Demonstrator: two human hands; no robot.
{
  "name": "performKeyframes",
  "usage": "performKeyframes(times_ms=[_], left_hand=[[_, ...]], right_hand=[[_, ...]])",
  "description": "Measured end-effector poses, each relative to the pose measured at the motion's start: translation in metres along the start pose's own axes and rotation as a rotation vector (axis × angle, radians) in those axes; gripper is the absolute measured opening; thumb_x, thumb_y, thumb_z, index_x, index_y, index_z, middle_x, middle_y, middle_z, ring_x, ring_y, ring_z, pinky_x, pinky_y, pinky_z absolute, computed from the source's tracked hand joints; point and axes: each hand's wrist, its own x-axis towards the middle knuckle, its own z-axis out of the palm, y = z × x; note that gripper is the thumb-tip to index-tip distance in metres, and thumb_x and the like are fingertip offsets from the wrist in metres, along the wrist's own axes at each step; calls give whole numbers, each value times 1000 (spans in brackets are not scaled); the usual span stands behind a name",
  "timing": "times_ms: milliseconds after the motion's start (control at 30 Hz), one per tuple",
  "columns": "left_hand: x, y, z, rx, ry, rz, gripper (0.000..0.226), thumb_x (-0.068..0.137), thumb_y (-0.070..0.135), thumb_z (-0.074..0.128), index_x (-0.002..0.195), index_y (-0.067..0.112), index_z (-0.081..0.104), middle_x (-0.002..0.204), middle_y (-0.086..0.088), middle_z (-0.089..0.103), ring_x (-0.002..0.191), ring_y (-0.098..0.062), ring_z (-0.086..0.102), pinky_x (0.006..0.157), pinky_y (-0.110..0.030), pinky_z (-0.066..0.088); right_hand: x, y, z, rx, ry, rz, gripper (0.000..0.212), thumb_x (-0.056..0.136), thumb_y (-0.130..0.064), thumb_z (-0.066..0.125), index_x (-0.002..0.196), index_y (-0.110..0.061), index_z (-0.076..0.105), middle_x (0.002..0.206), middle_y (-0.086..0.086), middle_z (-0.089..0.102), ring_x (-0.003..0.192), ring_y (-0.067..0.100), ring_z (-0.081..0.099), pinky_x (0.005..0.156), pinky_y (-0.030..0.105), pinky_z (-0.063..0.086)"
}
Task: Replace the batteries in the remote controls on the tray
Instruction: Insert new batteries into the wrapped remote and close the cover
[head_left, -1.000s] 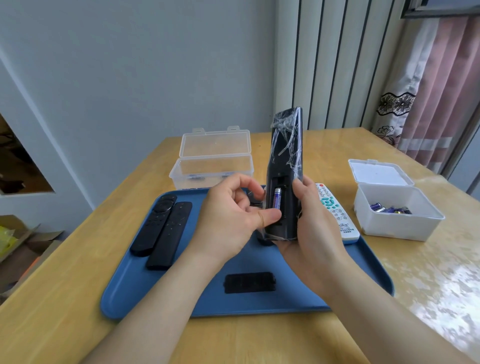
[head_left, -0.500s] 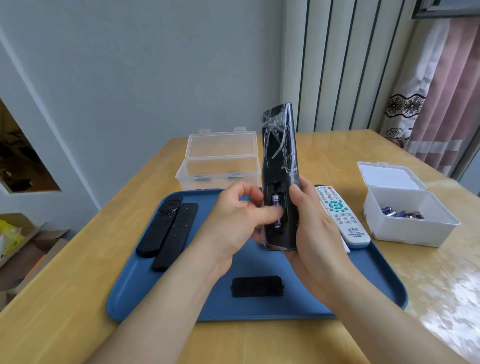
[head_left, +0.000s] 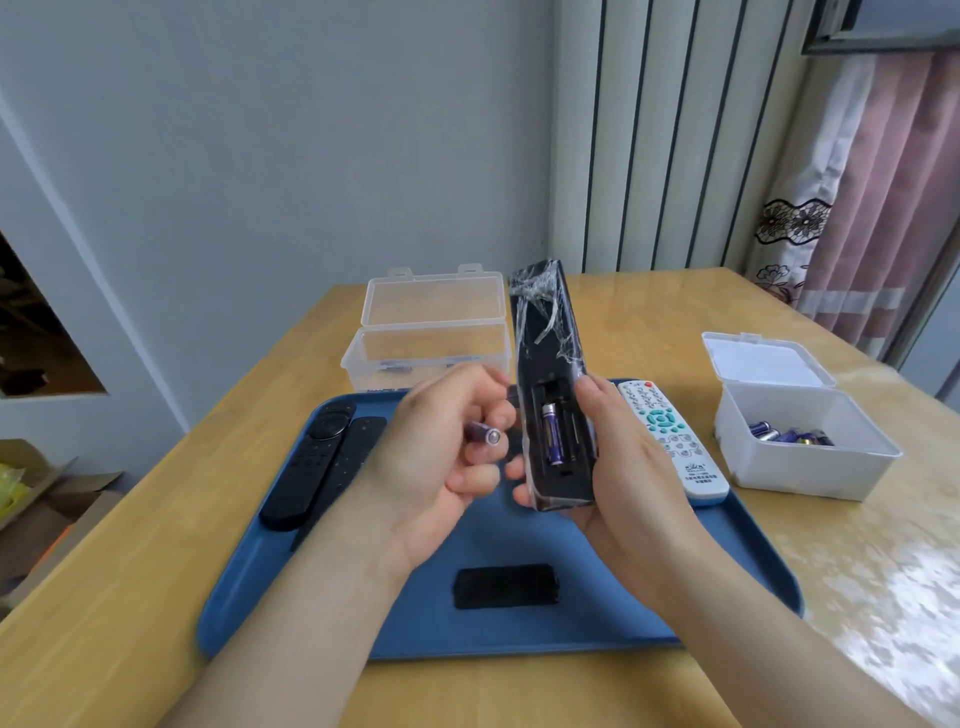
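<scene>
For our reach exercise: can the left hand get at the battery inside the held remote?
Probably yes: the remote's compartment is open toward the left hand, nothing between; but that hand pinches a battery.

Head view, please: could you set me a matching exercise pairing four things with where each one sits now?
Things:
1 wrapped black remote
2 loose battery
3 black cover
4 white remote

Places:
A flat on the tray, near its front edge
B pinched in the left hand
C upright in the right hand
D on the tray's right side, beside the white box

Pairs: 1-C, 2-B, 3-A, 4-D.
</scene>
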Motion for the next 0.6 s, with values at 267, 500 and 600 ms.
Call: performKeyframes(times_ms=[267,500,600], left_hand=[[3,-11,-3,124,-61,218,24,91,-8,53,99,9,69,76,-4,62,65,-13,60,65,-19,53],[8,-20,-4,447,63,338,29,89,-4,62,99,21,73,81,3,66,72,-14,66,85,-28,55],[6,-19,-2,572,11,408,42,90,-6,58,104,32,72,88,5,58,72,-10,67,79,-16,52]], right_hand=[[3,-6,-9,76,59,4,38,104,-33,38,120,-5,57,88,19,68,62,26,62,57,37,54],[1,-11,-9,54,47,-29,36,104,-33,38,117,-6,57,83,17,66,62,27,62,55,36,55],[0,-11,-10,31,40,-53,34,103,-36,40,120,-13,58,86,13,69,67,26,64,57,37,57]])
